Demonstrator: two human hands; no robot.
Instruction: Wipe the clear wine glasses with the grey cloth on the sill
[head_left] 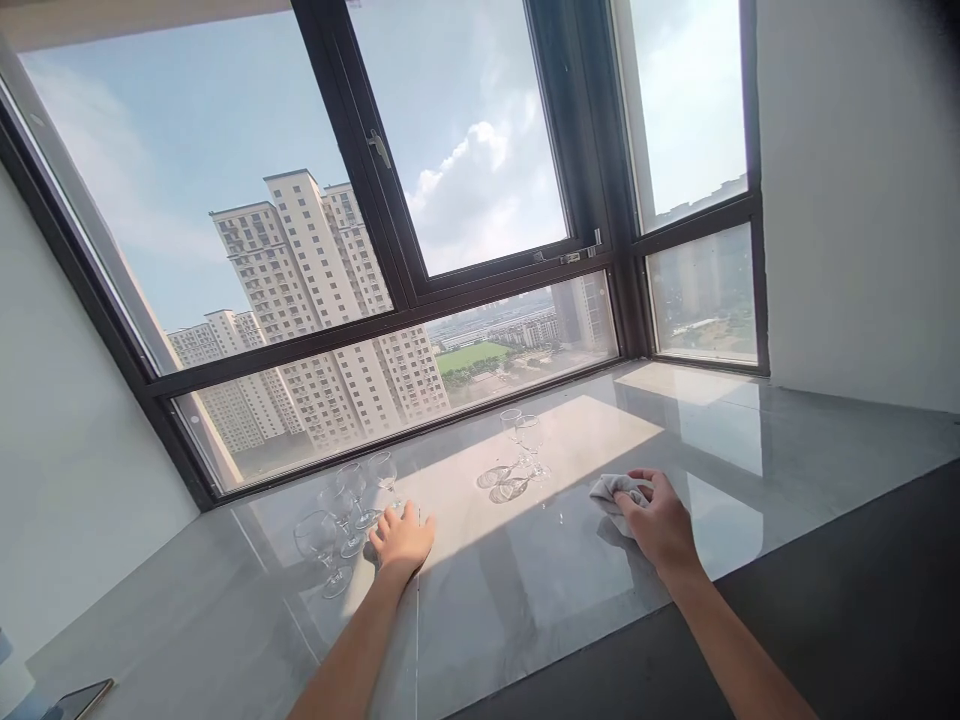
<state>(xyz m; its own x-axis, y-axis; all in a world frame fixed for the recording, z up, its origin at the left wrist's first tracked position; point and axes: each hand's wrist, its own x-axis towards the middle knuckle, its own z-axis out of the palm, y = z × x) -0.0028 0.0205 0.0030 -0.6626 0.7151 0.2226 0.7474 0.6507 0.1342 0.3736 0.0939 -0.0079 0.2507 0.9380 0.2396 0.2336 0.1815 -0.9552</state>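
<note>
My right hand (664,525) is closed round a crumpled white cloth (621,498), held at the right part of the grey marble-look windowsill (495,600). My left hand (405,540) has its fingers loosely spread and holds nothing I can see. It is just right of several clear stemmed glasses (319,545), which stand upright in a cluster. The glass closest behind its fingers (384,470) is partly covered by them. Two more stemmed glasses (529,438) stand upright in the sunlit middle of the sill, casting shadows to their left.
Small water drops (561,518) lie on the sill between my hands. A dark-framed window (409,290) with handles runs along the back. At the lower left lies a phone (84,700). The sill's front edge (570,655) drops to a dark face.
</note>
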